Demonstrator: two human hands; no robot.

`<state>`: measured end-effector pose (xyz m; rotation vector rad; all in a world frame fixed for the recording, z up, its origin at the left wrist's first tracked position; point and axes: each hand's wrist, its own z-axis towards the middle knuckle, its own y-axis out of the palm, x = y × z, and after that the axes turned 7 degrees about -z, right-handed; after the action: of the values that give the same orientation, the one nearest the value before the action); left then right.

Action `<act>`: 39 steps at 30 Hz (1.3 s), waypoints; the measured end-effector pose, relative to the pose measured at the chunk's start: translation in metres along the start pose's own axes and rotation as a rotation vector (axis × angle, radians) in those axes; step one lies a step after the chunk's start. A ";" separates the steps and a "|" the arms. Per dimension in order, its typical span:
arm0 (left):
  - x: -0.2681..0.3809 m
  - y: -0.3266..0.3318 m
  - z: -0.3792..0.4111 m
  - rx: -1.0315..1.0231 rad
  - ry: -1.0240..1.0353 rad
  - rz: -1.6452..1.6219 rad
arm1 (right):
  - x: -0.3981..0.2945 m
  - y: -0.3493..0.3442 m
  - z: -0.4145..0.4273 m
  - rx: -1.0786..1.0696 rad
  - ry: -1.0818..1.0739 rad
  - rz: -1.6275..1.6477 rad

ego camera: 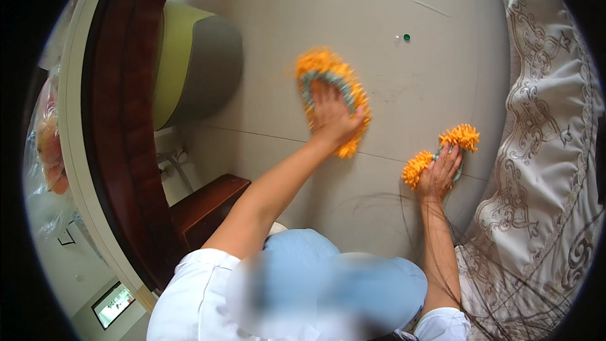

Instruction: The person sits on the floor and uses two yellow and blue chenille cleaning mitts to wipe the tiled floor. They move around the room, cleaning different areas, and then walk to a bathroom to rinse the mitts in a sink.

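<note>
My left hand (pixel 329 109) lies palm down in the opening of an orange chenille cleaning cover (pixel 321 59) with a grey-green elastic rim, on the floor at the centre. Its fingertips reach under the front rim, and the thumb rests by the right edge. Over to the right, my right hand (pixel 440 170) has its fingers over the grey-green middle of a second orange chenille cover (pixel 461 137). That cover's fringe shows at both sides of the hand, flat against the floor. Slight blur touches the left hand and its cover.
Light floor tiles (pixel 284 199) carry a green bottle cap (pixel 406 37), a small clear bit (pixel 396 38) and a thin white stick (pixel 431 8). A green and grey rounded object (pixel 208 71) and dark wooden furniture (pixel 128 104) stand left. Patterned fabric (pixel 535 118) hangs right. Hair strands cross the lower view.
</note>
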<state>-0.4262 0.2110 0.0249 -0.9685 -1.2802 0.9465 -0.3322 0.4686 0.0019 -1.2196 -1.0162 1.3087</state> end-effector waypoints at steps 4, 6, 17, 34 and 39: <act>0.024 0.016 0.056 0.029 0.152 0.132 | -0.009 0.007 0.007 0.029 -0.006 0.040; 0.024 0.019 0.052 -0.012 0.216 0.158 | -0.003 0.004 0.007 0.033 -0.003 0.040; 0.015 0.012 -0.148 -0.150 -0.176 0.160 | -0.004 0.005 0.004 0.033 0.026 0.043; 0.087 0.039 0.005 -0.166 -0.100 0.057 | -0.027 0.007 0.054 -0.137 -0.006 0.032; 0.090 0.045 0.030 -0.201 -0.125 0.071 | -0.047 0.017 0.087 -0.151 -0.008 0.024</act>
<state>-0.4517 0.3118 0.0122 -1.1312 -1.4760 0.9583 -0.4224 0.4253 0.0020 -1.3440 -1.1257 1.2750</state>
